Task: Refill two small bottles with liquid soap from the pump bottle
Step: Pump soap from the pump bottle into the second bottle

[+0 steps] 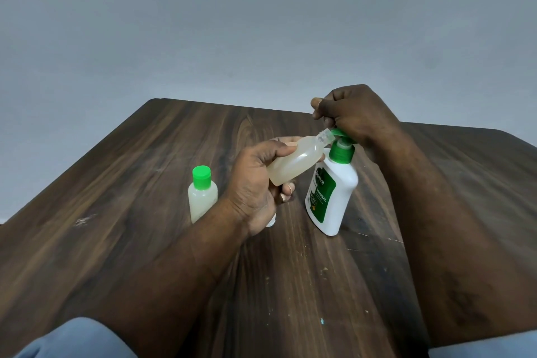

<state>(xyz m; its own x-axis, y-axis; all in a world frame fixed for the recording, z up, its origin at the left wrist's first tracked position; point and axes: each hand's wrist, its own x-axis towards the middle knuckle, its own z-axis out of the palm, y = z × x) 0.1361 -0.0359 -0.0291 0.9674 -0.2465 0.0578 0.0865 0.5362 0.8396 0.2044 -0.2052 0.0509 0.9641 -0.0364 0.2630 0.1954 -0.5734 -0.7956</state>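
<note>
Gripping an uncapped small bottle (293, 161) in the left hand (255, 183), with fingers curling round its body and its neck tilting up against the green pump head (341, 135). Clasping that pump head from above with the curled right hand (357, 113), atop the white pump bottle (334, 195) directly beneath, on the table (145, 168). Noting hands close together, not touching. Noting a capped small bottle (202, 195) upright just left of the left wrist.

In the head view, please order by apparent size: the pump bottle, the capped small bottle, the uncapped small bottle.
1. pump bottle, largest.
2. capped small bottle and uncapped small bottle look alike; the left hand covers part of the uncapped one, so I leave them unranked.
</note>
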